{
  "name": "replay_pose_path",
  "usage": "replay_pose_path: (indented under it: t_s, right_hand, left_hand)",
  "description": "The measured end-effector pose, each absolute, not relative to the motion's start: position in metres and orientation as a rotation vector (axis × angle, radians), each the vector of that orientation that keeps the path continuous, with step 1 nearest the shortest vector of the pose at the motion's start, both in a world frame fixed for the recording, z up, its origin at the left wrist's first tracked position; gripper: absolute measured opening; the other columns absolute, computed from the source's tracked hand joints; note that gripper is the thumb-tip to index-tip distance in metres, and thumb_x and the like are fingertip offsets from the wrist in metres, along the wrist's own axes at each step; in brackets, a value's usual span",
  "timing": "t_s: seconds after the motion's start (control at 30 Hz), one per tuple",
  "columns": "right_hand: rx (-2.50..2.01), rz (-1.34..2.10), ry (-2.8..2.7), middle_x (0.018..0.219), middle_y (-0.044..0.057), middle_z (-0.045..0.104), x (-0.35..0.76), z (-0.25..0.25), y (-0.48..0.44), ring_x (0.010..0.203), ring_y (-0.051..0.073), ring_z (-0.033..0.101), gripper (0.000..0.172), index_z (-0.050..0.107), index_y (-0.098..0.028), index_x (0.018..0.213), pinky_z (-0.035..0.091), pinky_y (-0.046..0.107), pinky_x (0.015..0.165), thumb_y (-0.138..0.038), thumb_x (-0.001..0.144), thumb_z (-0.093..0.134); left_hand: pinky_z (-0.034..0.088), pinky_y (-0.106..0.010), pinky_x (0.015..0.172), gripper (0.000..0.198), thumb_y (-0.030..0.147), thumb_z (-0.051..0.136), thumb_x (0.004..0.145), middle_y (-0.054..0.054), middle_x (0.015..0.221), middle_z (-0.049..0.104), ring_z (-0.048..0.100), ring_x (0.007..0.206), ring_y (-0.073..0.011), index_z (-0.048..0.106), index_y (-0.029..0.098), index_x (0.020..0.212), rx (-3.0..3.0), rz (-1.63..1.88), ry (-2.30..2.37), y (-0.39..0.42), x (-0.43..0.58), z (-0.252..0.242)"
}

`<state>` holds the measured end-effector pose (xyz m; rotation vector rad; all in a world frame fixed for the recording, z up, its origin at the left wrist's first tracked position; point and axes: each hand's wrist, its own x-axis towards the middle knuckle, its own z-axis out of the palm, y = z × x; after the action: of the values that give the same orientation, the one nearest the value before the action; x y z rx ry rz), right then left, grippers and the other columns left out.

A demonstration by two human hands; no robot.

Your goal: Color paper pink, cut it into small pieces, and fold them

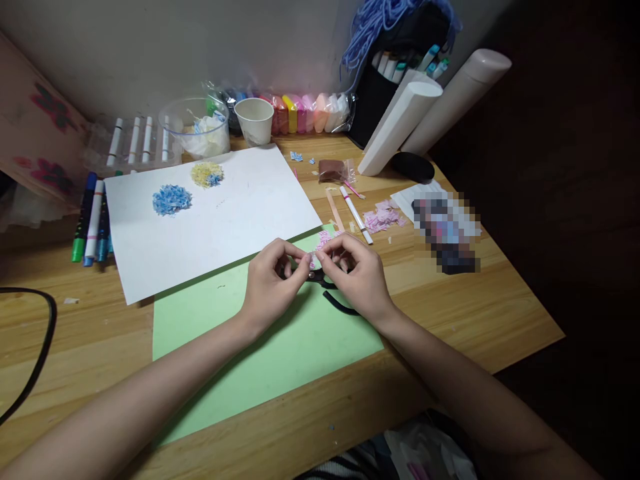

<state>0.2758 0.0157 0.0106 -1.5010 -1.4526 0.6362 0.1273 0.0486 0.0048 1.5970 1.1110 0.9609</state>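
Above a light green sheet (260,360), my left hand (273,280) and my right hand (361,277) meet with fingertips pinched. Between them is a small whitish piece with pink marks (314,260), which looks like thin paper; both hands grip it. Black-handled scissors (341,305) lie under my hands, partly hidden by them. Pink-patterned scraps (325,237) lie just beyond my fingers. A white sheet (250,213) overlaps the green one and carries a blue clump of scraps (172,200) and a yellow clump (204,173) with some blue on it.
Right of the sheets lie a marker (356,215), a wooden stick (335,209) and a pink scrap pile (384,216). Along the back stand a clear tub (195,140), a paper cup (255,121), a black pen holder (371,100) and white bottles (400,123). Several markers (93,220) lie left.
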Motion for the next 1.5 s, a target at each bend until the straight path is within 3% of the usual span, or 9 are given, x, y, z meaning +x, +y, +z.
replay_pose_path:
  t_s: [0.33,0.63,0.87,1.0,1.17,1.27,1.5]
  right_hand:
    - [-1.395,0.925,-1.107,0.071,-0.001,0.056,0.28,0.009,0.023,0.064,0.012,0.053,0.021,0.056,-0.019,0.075,0.044,0.024,0.058,-0.037,0.079,0.066]
    - [-1.14,1.18,-1.09,0.082,0.0,0.065,0.282,0.009,0.025,0.079,0.013,0.062,0.014,0.064,-0.02,0.074,0.05,0.026,0.074,-0.03,0.074,0.074]
    - [-1.236,1.141,-1.025,0.074,-0.002,0.062,0.284,0.007,0.028,0.071,0.012,0.06,0.021,0.063,-0.019,0.074,0.051,0.024,0.068,-0.029,0.067,0.08]
    - [-1.363,0.918,-1.024,0.077,0.0,0.065,0.309,0.01,0.038,0.074,0.013,0.06,0.025,0.063,-0.019,0.077,0.05,0.026,0.07,-0.031,0.064,0.08]
    - [-1.732,0.615,-1.156,0.073,0.002,0.066,0.356,0.009,0.051,0.057,0.011,0.051,0.018,0.066,-0.016,0.072,0.044,0.027,0.057,-0.028,0.064,0.077]
    - [-1.869,0.464,-1.257,0.076,0.004,0.071,0.369,0.008,0.052,0.064,0.016,0.058,0.005,0.071,-0.018,0.073,0.047,0.031,0.065,-0.022,0.07,0.071]
    - [-1.921,0.097,-1.447,0.097,0.009,0.072,0.381,0.009,0.05,0.095,0.025,0.062,0.017,0.075,-0.018,0.085,0.046,0.039,0.088,-0.018,0.08,0.059]
  left_hand:
    - [0.036,-0.024,0.053,0.018,0.033,0.062,0.084,0.0,0.066,0.057,0.047,0.057,-0.0098,0.059,0.017,0.077,1.472,0.981,1.061,0.052,0.125,0.003]
    - [0.044,-0.025,0.059,0.02,0.036,0.063,0.084,-0.003,0.073,0.064,0.058,0.065,-0.0136,0.063,0.016,0.08,1.42,0.913,0.986,0.053,0.125,0.0]
    - [0.045,-0.027,0.063,0.024,0.04,0.058,0.087,-0.004,0.077,0.064,0.057,0.068,-0.0144,0.064,0.017,0.086,1.459,0.84,0.961,0.053,0.124,0.001]
    - [0.042,-0.025,0.067,0.022,0.037,0.051,0.092,-0.002,0.087,0.061,0.054,0.071,-0.0122,0.063,0.019,0.096,1.496,0.864,0.993,0.053,0.124,0.004]
    - [0.04,-0.024,0.066,0.02,0.035,0.046,0.094,-0.001,0.086,0.056,0.05,0.073,-0.012,0.059,0.019,0.094,1.448,0.921,1.05,0.055,0.123,0.004]
    - [0.039,-0.024,0.064,0.018,0.033,0.046,0.094,0.0,0.082,0.054,0.049,0.071,-0.0122,0.058,0.02,0.092,1.451,0.964,1.055,0.055,0.122,0.002]
    - [0.037,-0.025,0.065,0.011,0.029,0.047,0.093,0.0,0.085,0.051,0.046,0.073,-0.013,0.055,0.022,0.095,1.422,1.073,1.074,0.054,0.121,-0.001]
